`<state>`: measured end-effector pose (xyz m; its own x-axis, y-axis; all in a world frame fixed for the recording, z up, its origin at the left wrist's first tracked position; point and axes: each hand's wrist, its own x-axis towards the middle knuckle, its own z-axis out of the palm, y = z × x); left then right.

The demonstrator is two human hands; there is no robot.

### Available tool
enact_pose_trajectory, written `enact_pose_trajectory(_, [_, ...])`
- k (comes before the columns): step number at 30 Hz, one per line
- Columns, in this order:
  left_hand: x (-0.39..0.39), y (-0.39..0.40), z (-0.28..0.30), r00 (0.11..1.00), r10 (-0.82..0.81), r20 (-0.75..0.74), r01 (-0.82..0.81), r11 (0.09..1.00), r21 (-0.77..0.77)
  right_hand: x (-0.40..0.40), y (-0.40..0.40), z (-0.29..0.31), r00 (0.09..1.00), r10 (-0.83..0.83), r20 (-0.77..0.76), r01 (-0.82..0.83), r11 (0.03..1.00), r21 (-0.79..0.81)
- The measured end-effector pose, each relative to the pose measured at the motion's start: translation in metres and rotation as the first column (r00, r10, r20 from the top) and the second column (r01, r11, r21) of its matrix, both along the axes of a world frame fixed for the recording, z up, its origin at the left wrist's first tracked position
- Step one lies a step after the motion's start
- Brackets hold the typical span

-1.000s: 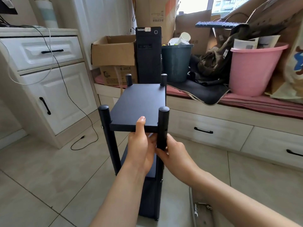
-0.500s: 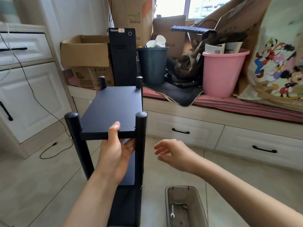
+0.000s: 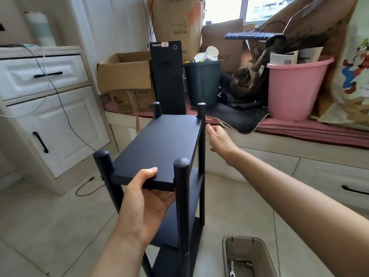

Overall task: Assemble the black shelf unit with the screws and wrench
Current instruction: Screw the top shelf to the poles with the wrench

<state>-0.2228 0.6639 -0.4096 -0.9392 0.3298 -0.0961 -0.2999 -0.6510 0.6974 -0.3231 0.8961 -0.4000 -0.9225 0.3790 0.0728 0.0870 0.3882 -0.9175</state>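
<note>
The left hand [image 3: 145, 200] grips the near edge of the top board [image 3: 159, 148] of the black shelf unit [image 3: 171, 176], thumb on top and fingers curled beneath, steadying it. The right hand [image 3: 218, 137] reaches out toward one o'clock, fingers loosely curled and holding nothing, right beside the far right post [image 3: 201, 136]; whether it touches the post I cannot tell. The unit stands upright on the tiled floor [image 3: 50, 226] in the middle of the view, four posts up, with lower boards showing beneath the top one. At five o'clock a small grey bin [image 3: 265, 256] sits on the floor with the wrench [image 3: 232, 269] and a few nuts or screws [image 3: 249, 264] inside, untouched by either hand. Judging by this, the frame is nearly together and the step in hand is checking or seating the far right joint. The next move likely calls for fetching a screw and the wrench from the bin while the left hand braces the shelf.
</note>
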Motion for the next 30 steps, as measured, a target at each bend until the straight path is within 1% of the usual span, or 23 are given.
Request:
enact_pose_trajectory(3, [-0.002, 0.004, 0.004, 1.000, 0.017, -0.010, -0.017, 1.000, 0.024, -0.027, -0.001, 0.010, 0.996, -0.023, -0.082, 0.018, 0.998, -0.053])
enact_pose_trajectory(5, [-0.004, 0.006, 0.005, 0.999, 0.042, -0.015, -0.041, 0.999, 0.030, -0.042, -0.001, 0.019, 0.994, -0.010, -0.110, -0.009, 0.985, -0.171])
enact_pose_trajectory(8, [-0.007, 0.005, 0.006, 0.998, 0.048, -0.035, -0.047, 0.999, 0.020, -0.064, 0.003, 0.023, 0.998, 0.023, -0.060, -0.044, 0.924, -0.380])
enact_pose_trajectory(11, [-0.007, 0.003, 0.004, 0.998, 0.023, -0.062, -0.024, 1.000, -0.014, -0.077, 0.011, 0.020, 0.999, 0.048, 0.005, -0.040, 0.890, -0.455])
enact_pose_trajectory(15, [-0.011, 0.000, 0.001, 0.996, -0.003, -0.089, -0.001, 0.999, -0.045, -0.088, 0.017, 0.019, 0.985, 0.165, 0.057, -0.107, 0.828, -0.550])
enact_pose_trajectory(18, [-0.013, -0.002, 0.000, 0.997, -0.028, -0.069, 0.026, 0.999, -0.033, -0.093, 0.019, 0.020, 0.988, 0.124, 0.092, -0.052, 0.828, -0.559])
enact_pose_trajectory(21, [-0.012, 0.000, 0.001, 0.996, -0.028, -0.087, 0.026, 0.999, -0.030, -0.097, 0.018, 0.022, 0.993, 0.032, 0.112, 0.030, 0.860, -0.509])
enact_pose_trajectory(23, [-0.014, 0.001, -0.001, 0.997, -0.017, -0.078, 0.016, 1.000, -0.014, -0.100, 0.017, 0.022, 0.993, 0.019, 0.117, 0.039, 0.877, -0.479])
enact_pose_trajectory(26, [-0.016, -0.001, -0.003, 0.997, -0.045, -0.064, 0.046, 0.999, 0.008, -0.103, 0.016, 0.021, 0.993, 0.004, 0.115, 0.048, 0.890, -0.454])
enact_pose_trajectory(30, [-0.017, -0.002, -0.004, 0.996, -0.065, -0.056, 0.066, 0.998, 0.008, -0.107, 0.015, 0.020, 0.994, -0.039, 0.101, 0.080, 0.892, -0.445])
